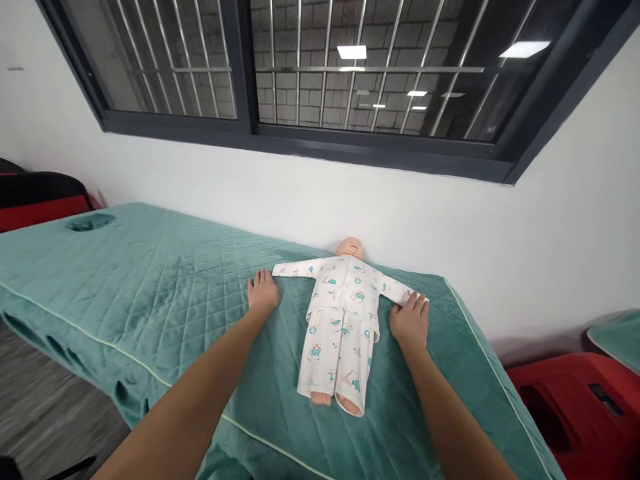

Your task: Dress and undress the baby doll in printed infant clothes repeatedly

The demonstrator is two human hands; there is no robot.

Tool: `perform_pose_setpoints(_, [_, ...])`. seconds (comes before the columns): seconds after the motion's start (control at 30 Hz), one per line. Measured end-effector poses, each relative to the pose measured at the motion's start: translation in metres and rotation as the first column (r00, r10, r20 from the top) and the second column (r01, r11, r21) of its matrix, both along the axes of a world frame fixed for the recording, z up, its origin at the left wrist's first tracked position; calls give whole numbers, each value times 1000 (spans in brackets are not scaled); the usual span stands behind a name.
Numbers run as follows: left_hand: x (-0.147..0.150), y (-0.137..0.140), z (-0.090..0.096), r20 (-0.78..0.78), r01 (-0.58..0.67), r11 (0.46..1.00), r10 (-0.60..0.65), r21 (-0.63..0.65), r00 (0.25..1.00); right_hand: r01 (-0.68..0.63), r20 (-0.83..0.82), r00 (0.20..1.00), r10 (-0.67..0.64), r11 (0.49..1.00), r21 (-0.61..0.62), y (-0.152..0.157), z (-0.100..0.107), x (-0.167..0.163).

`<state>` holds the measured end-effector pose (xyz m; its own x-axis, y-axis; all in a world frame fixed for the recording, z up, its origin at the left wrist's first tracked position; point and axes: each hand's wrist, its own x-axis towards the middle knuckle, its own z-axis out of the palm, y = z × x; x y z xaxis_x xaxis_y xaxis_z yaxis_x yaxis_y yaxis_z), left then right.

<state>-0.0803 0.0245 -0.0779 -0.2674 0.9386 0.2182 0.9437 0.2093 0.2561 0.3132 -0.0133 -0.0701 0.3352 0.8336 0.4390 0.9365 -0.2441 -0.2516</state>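
Observation:
A baby doll (pixel 350 248) lies on its back on the green quilted bed cover (pixel 200 267), its head toward the wall. It wears a white printed pajama top (pixel 346 287) with both sleeves spread out and matching pajama pants (pixel 334 350); its feet show at the hems. Beside the end of the sleeve on the left, my left hand (pixel 263 291) rests flat on the cover, holding nothing. My right hand (pixel 411 319) lies with its fingers extended over the cuff of the other sleeve, touching the fabric.
Behind the bed is a white wall with a dark-framed, barred window (pixel 310 140). A face hole (pixel 91 222) opens at the bed's far left end. Red plastic furniture (pixel 575 400) stands at the right, and a black-and-red object (pixel 43 197) at the left.

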Motion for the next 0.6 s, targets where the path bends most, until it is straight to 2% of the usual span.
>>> perform_pose_setpoints(0.1, [-20, -28, 1, -20, 75, 997, -75, -22, 997, -11, -8, 1000, 11, 998, -62, -19, 2, -2])
perform_pose_setpoints(0.17, [-39, -52, 0, -27, 124, 991, -125, -41, 992, -72, 7, 997, 74, 990, -123, -41, 2, -4])
perform_pose_setpoints(0.23, [-61, -84, -5, -43, 168, 984, -171, -49, 984, -147, 31, 987, 155, 975, -167, -72, -1, -4])
perform_pose_setpoints(0.3, [-82, -125, -16, -113, 228, 974, -226, 1, 967, -209, 64, 973, 223, 962, -177, -110, -7, -2])
perform_pose_setpoints(0.4, [-107, -209, -39, -203, 325, 939, -298, 115, 933, -335, 143, 922, 360, 926, -172, -175, -23, 7])
perform_pose_setpoints(0.5, [-121, -311, -60, -242, 470, 863, -423, 187, 873, -487, 198, 842, 501, 865, -117, -236, -48, 18])
perform_pose_setpoints(0.53, [-124, -345, -62, -224, 555, 817, -518, 158, 825, -536, 199, 815, 545, 838, -98, -253, -59, 20])
perform_pose_setpoints(0.57, [-126, -376, -62, -172, 614, 778, -592, 133, 787, -542, 199, 817, 542, 839, -59, -269, -70, 20])
perform_pose_setpoints(0.6, [-127, -403, -59, -72, 630, 773, -626, 69, 776, -517, 188, 838, 512, 856, -26, -282, -81, 18])
